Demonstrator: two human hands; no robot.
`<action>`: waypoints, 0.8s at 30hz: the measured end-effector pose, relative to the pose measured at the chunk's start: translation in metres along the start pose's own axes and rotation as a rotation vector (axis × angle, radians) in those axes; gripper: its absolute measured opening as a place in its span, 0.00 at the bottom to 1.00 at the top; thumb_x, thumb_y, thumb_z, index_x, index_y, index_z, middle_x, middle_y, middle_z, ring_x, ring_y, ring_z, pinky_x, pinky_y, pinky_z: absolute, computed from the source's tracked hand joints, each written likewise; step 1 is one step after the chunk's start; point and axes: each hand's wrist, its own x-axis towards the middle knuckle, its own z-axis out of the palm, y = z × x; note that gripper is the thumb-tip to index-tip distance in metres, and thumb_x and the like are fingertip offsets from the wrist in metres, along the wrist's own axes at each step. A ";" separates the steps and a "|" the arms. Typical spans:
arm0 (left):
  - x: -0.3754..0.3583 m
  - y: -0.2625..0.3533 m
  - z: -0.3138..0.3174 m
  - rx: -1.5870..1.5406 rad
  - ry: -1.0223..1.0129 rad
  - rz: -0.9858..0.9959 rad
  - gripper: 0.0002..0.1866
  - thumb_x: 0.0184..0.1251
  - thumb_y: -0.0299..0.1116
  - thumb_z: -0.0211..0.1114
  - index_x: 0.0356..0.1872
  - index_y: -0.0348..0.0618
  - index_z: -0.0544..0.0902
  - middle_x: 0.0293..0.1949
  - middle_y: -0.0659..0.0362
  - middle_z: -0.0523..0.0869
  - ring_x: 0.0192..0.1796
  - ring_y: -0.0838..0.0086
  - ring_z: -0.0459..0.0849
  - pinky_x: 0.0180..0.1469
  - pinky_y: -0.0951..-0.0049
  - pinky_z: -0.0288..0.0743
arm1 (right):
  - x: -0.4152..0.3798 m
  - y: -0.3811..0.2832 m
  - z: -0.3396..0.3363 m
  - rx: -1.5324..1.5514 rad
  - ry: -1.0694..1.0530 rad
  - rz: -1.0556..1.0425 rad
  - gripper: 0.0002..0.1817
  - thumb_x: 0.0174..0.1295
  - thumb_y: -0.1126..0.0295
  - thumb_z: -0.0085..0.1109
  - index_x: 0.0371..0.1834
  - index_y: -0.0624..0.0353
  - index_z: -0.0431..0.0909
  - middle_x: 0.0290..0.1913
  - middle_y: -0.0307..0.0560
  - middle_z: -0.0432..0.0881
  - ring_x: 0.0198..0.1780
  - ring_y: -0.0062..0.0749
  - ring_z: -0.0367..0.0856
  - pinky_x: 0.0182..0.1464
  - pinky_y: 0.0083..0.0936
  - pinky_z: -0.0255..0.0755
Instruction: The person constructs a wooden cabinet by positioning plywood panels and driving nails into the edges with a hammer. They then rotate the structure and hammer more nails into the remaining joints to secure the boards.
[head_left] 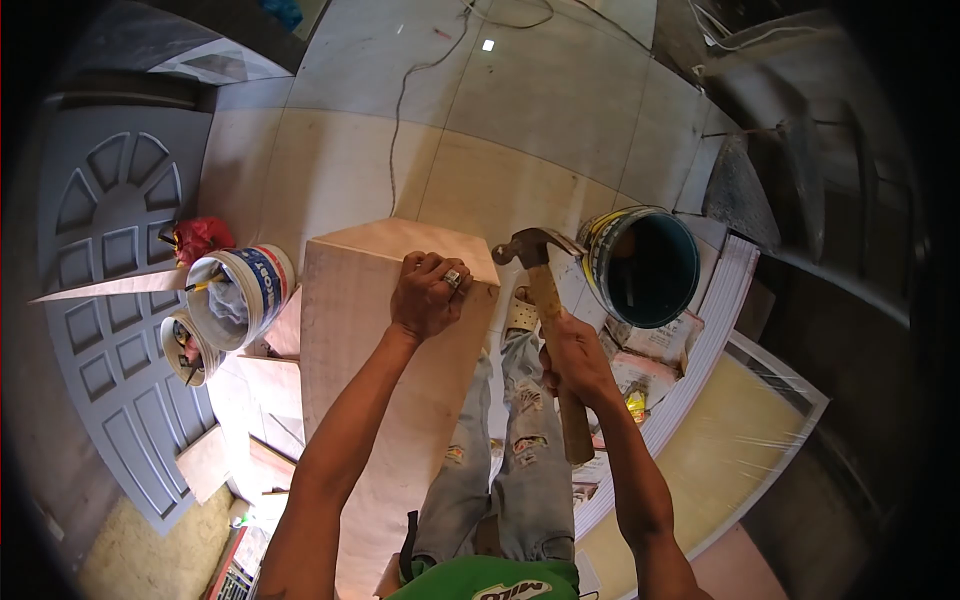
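Note:
A long box of pale plywood point(360, 400) stands in front of me, its end face turned away toward the floor. My left hand point(430, 297) rests closed on its top near the far right corner, with a ring on one finger. Whatever its curled fingers pinch is hidden from view. Wrapped around the wooden handle of a claw hammer point(544, 295) is my right hand point(578, 358). The hammer's metal head is raised just right of the box corner, apart from the wood.
White buckets point(268, 280) with tools stand at left, beside a red bag point(203, 240) and a grey panelled door point(120, 300). A dark bucket point(650, 265) is at right, near stacked white strips point(690, 350) and a framed panel point(740, 420). A cable point(400, 110) crosses the tiled floor.

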 end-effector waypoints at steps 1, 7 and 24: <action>0.000 0.000 0.000 0.001 0.000 -0.006 0.04 0.60 0.29 0.68 0.34 0.47 0.81 0.37 0.64 0.87 0.38 0.71 0.83 0.51 0.65 0.67 | -0.004 0.000 0.000 0.007 0.019 -0.085 0.23 0.77 0.48 0.38 0.38 0.57 0.69 0.21 0.37 0.71 0.16 0.21 0.70 0.18 0.23 0.66; 0.000 -0.001 -0.002 0.003 0.006 0.003 0.03 0.61 0.29 0.66 0.35 0.47 0.82 0.38 0.63 0.87 0.41 0.70 0.82 0.52 0.63 0.67 | -0.032 0.041 0.008 -0.315 0.084 -0.783 0.28 0.73 0.41 0.40 0.38 0.60 0.70 0.23 0.38 0.72 0.20 0.24 0.71 0.22 0.24 0.67; -0.009 -0.005 0.008 0.030 -0.027 -0.010 0.03 0.59 0.31 0.66 0.33 0.48 0.81 0.37 0.65 0.85 0.42 0.70 0.82 0.53 0.63 0.68 | -0.035 0.082 0.042 0.034 0.044 -0.084 0.23 0.75 0.50 0.46 0.34 0.61 0.71 0.21 0.39 0.70 0.20 0.27 0.69 0.23 0.25 0.65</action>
